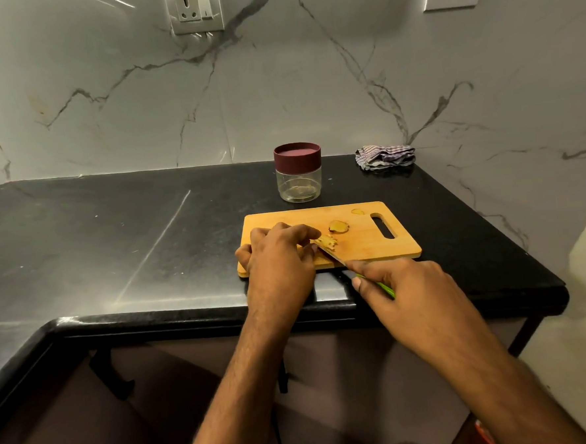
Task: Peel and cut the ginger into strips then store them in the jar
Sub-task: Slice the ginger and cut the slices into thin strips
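Note:
A wooden cutting board lies on the black counter. My left hand curls its fingers over a pale piece of ginger and holds it down on the board. My right hand grips the green-handled knife, whose blade reaches under my left fingertips against the ginger. A flat ginger slice lies just behind, and a smaller scrap sits near the board's handle slot. The clear jar with its maroon lid on stands behind the board.
A crumpled striped cloth lies at the back right of the counter, against the marble wall. The counter's front edge runs just below my hands and its right edge lies beyond the board. Two wall sockets sit high above.

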